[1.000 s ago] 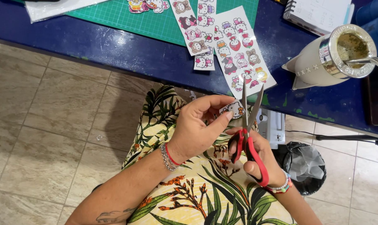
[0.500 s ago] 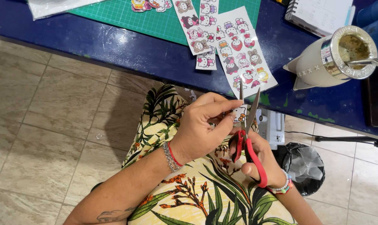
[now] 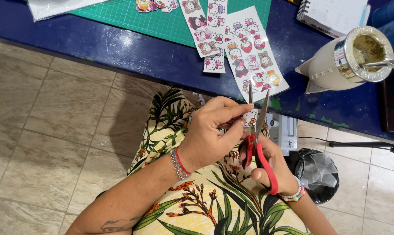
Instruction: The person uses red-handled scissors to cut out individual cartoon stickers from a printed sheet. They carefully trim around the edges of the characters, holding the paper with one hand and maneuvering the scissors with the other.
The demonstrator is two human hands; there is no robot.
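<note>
I'm seeing the left hand point(image 3: 212, 132) pinching a small sticker cutout point(image 3: 250, 117) w/ fingers closed, holding it up over the lap so the right hand point(image 3: 273, 167), gripping red-handled scissors point(image 3: 258, 143), blades parted, is trimming round it.

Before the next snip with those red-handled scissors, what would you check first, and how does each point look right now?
1. Red-handled scissors gripped in the right hand: ok.
2. Blades open: ok.
3. Small cartoon sticker piece pinched by the left hand: ok.
4. Left fingertips away from the blades: not ok, very close.
5. Cut line visible: cannot tell.
6. Long cartoon sticker sheet resting on the blue table: ok.
</note>
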